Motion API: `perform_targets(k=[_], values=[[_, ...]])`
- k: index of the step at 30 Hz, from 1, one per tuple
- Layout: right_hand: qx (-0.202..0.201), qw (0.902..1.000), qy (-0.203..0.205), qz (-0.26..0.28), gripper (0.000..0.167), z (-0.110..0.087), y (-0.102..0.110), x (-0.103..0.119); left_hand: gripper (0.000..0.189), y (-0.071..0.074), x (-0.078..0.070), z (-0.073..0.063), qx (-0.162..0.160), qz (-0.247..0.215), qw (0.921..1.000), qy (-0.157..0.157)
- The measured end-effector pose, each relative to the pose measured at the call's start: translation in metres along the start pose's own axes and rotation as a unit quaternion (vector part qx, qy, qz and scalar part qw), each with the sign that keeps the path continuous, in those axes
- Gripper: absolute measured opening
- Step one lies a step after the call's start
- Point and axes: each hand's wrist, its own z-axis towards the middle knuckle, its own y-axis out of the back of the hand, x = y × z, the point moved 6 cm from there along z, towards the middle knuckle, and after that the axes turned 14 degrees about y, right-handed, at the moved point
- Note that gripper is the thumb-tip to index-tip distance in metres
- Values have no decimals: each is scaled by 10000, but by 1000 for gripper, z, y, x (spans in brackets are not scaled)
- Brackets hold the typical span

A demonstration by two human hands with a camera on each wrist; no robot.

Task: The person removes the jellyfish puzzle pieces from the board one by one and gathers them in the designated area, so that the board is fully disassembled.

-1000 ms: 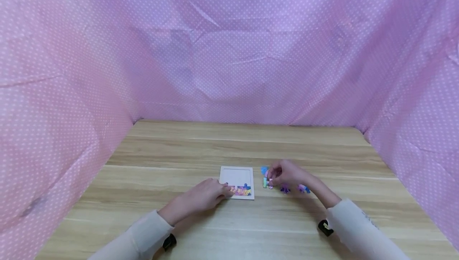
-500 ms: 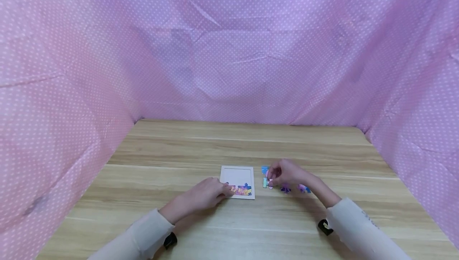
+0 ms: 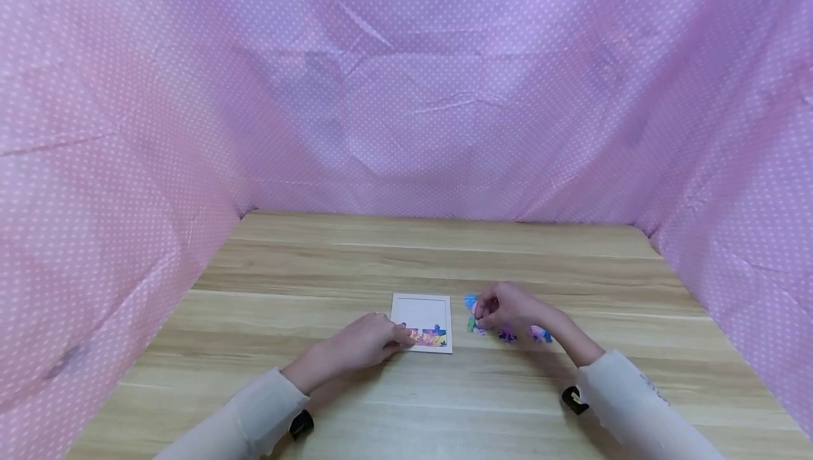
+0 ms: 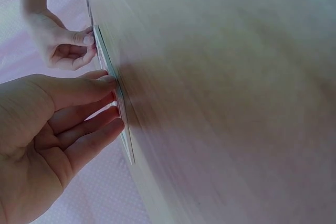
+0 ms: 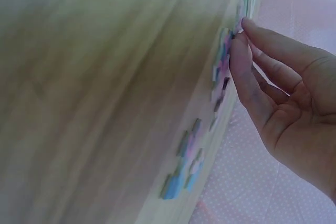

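A white puzzle tray lies on the wooden table, with a row of coloured pieces set along its near edge. My left hand rests with straight fingers against the tray's near-left edge. To the tray's right, my right hand is curled over several loose pieces. Its thumb and forefinger pinch a pale puzzle piece against the table. A blue piece lies just behind that hand, and a purple piece and a pink-blue piece lie beside it.
Pink dotted cloth walls the table at the back and both sides. Bare wood stretches behind the tray and toward the near edge. More loose pieces show edge-on in the right wrist view.
My right hand's fingers have drawn in slightly over the loose pieces and now cover more of the green one. The left hand and the tray have stayed put.
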Motion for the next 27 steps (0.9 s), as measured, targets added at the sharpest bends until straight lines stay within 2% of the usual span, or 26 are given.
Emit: perform_targets(k=[4, 8, 14, 21, 27], values=[[-129, 9995, 217, 207, 3, 5, 4, 5, 18, 0, 0, 0, 22, -58, 10000, -14], [-189, 9987, 442, 194, 5, 14, 4, 13, 18, 0, -1, 1, -13, 11, 10000, -84], [46, 9974, 680, 236, 9, 26, -7, 26, 18, 2, -4, 1, -155, 176, 9994, -235], [309, 9970, 626, 345, 9, 40, -25, 35, 17, 1, -3, 3, -58, 172, 9998, -40], [542, 9947, 858, 134, 12, 46, -39, 45, 18, 0, -2, 2, -3, 103, 9999, -23]])
